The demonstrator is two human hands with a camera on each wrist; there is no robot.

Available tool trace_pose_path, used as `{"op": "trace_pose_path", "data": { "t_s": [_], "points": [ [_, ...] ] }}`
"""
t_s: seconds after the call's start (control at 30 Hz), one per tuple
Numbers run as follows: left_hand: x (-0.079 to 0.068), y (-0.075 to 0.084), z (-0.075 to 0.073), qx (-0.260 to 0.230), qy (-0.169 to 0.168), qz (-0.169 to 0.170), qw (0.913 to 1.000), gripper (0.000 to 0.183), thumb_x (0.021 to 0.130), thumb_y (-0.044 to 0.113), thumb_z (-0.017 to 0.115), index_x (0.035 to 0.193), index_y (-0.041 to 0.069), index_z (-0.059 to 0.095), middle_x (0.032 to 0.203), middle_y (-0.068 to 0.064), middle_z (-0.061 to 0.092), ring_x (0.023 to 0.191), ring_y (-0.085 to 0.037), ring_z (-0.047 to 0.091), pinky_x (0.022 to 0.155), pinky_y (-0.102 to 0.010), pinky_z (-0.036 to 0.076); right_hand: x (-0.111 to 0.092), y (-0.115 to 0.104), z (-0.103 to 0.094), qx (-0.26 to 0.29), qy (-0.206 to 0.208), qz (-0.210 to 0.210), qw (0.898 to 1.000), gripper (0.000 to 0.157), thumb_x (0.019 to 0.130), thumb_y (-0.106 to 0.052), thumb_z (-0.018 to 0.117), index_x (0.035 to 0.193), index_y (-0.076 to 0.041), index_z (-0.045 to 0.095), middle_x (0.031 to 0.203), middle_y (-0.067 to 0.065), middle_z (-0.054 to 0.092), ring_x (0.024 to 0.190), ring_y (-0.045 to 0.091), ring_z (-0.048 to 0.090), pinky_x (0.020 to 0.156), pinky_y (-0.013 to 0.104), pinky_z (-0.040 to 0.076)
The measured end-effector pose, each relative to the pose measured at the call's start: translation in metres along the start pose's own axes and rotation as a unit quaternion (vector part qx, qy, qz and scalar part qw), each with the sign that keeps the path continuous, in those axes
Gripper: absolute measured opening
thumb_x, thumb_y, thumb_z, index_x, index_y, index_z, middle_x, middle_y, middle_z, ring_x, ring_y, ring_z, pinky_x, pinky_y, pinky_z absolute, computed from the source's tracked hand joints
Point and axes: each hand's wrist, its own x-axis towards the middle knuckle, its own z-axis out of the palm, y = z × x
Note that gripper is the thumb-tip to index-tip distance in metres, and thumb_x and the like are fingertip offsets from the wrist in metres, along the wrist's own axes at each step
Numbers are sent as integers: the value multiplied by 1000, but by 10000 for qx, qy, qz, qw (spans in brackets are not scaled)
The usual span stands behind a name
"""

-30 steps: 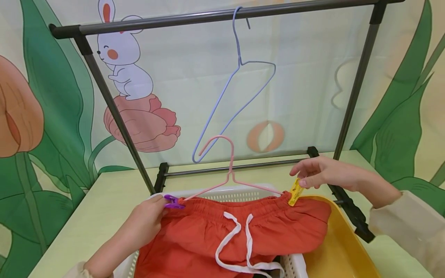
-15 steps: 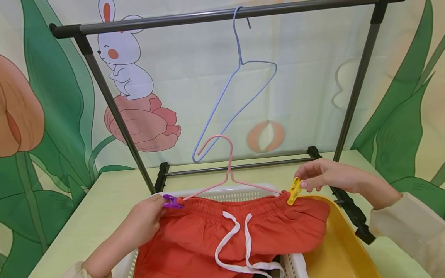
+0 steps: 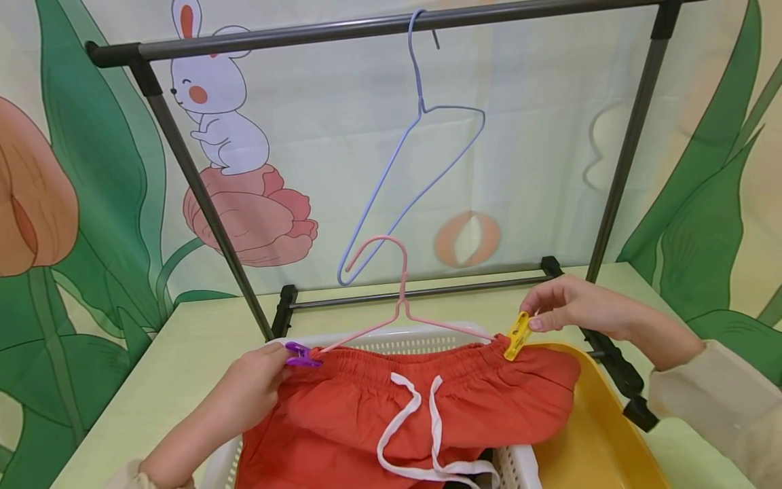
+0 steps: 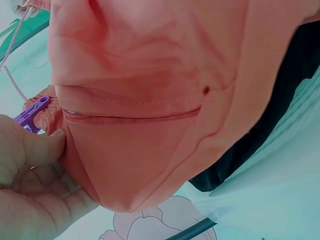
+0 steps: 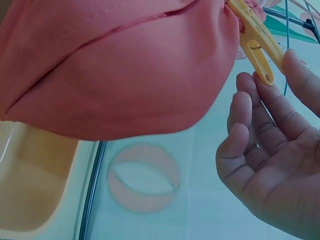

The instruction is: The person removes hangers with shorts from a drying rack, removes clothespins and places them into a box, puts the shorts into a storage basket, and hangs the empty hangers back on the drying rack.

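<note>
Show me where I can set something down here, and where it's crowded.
Bare tabletop lies between the left forearm and the leaf-printed backdrop; a narrow strip runs behind the white basket, up to the rack's lower bar. Crowded: front centre, where red drawstring shorts cover much of the basket and part of the yellow tray.

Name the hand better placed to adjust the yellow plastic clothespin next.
Probably the right hand: it pinches the handle end of the yellow plastic clothespin, while the left hand grips the red fabric shorts at the opposite side, near the purple plastic clothespin.
</note>
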Motion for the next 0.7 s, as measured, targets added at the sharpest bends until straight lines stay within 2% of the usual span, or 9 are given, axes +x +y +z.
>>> {"op": "trace_pose_path", "data": {
  "t_s": [0.2,0.47,0.7],
  "points": [
    [-1,-2,0,44,86,182,9998,10,81,-3,59,85,6,61,74,1,55,71,-13,55,68,-31,52,1,0,0,-61,55,-173,9998,19,85,-15,58,92,3,59,81,-5,63,77,11,58,74,28,47],
    [-1,-5,-2,59,157,235,9996,10,81,-1,59,85,7,61,73,2,54,69,-12,54,68,-31,52,2,-2,1,-108,422,-234,9988,19,85,-16,59,88,3,59,79,-6,64,75,11,57,72,27,48],
    [-2,-5,-3,73,165,211,9996,10,81,-1,59,86,7,62,74,2,55,71,-12,55,68,-31,53,2,-2,1,7,397,-517,9979,17,86,-12,57,87,5,59,79,-8,64,76,11,58,72,26,49]
  ]
}}
